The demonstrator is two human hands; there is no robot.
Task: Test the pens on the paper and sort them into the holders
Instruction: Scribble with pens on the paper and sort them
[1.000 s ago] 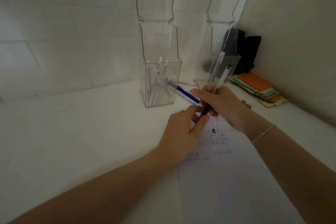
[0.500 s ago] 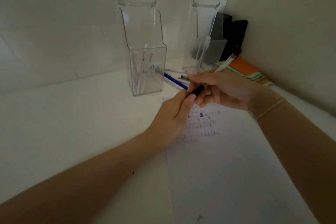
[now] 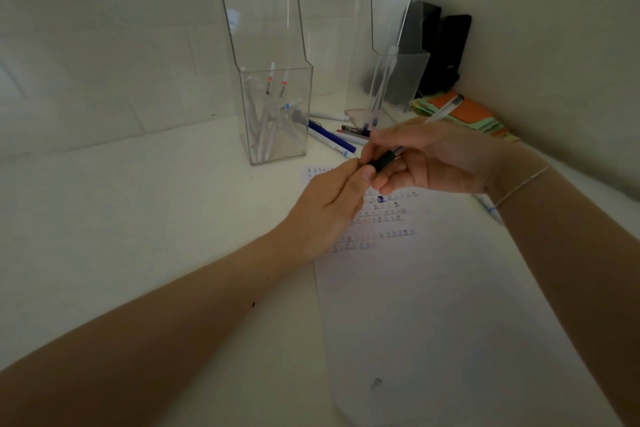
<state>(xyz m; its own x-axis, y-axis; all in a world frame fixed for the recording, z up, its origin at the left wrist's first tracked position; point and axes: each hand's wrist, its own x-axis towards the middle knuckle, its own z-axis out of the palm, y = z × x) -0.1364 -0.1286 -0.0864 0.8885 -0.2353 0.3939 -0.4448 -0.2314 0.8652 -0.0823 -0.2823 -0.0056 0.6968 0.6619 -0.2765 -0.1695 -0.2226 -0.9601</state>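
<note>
My right hand [image 3: 436,156] grips a clear pen with a black grip [image 3: 382,160], its back end slanting up to the right. My left hand [image 3: 329,208] pinches the pen's front end with thumb and fingers; the tip or cap is hidden there. Both hands hover over the white paper [image 3: 450,305], which carries several rows of small ink test marks. A clear holder [image 3: 277,114] at centre back holds several white pens. A second clear holder [image 3: 384,80] to its right holds two or three pens.
Loose pens [image 3: 332,140] lie on the white desk between the two holders. Another pen [image 3: 488,208] lies under my right wrist. A stack of orange and green notes [image 3: 474,118] and black objects [image 3: 446,48] fill the back right corner by the wall.
The pen has tilted from steep to a lower slant and both hands have stayed joined at its front end. The camera view has shifted, so the holders sit more to the left.
</note>
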